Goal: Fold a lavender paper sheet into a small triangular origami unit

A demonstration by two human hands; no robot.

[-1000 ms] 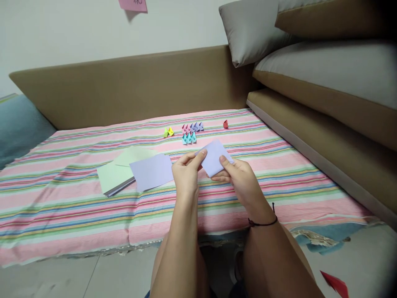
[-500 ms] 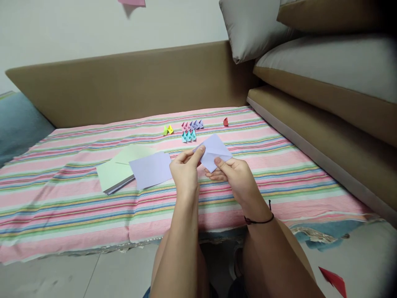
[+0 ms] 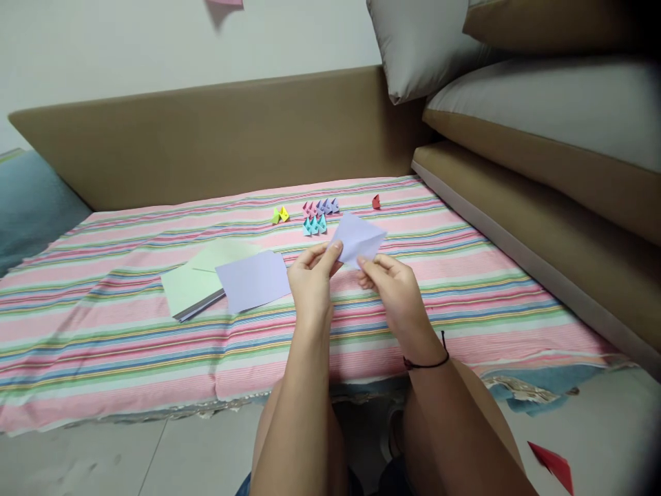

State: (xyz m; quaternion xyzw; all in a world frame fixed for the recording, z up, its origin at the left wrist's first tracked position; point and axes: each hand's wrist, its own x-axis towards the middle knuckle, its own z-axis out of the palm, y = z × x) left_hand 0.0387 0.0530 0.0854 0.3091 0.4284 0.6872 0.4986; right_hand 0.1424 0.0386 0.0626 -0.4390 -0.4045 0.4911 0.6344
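A creased square of lavender paper [image 3: 359, 238] is held up above the striped cloth between my two hands. My left hand [image 3: 313, 279] pinches its left corner, thumb on top. My right hand [image 3: 387, 279] grips the lower edge between thumb and fingers. Beyond the paper stand small folded paper pieces: blue ones [image 3: 315, 225], purple ones [image 3: 328, 206], pink ones [image 3: 309, 209] and a yellow-green pair [image 3: 280, 215]. To the left lie a flat lavender sheet [image 3: 253, 282] and a stack of pale green paper [image 3: 191, 293].
The striped cloth [image 3: 129, 351] covers the seat. A single red folded piece [image 3: 376, 202] sits farther right. Behind is a brown backrest [image 3: 232, 138]; cushions [image 3: 531, 151] are piled at the right. A red folded paper [image 3: 552, 465] lies on the floor at lower right.
The lavender paper has turned and moved slightly up in my hands. My right hand has shifted its hold along the lower edge, with its fingers curled in more.
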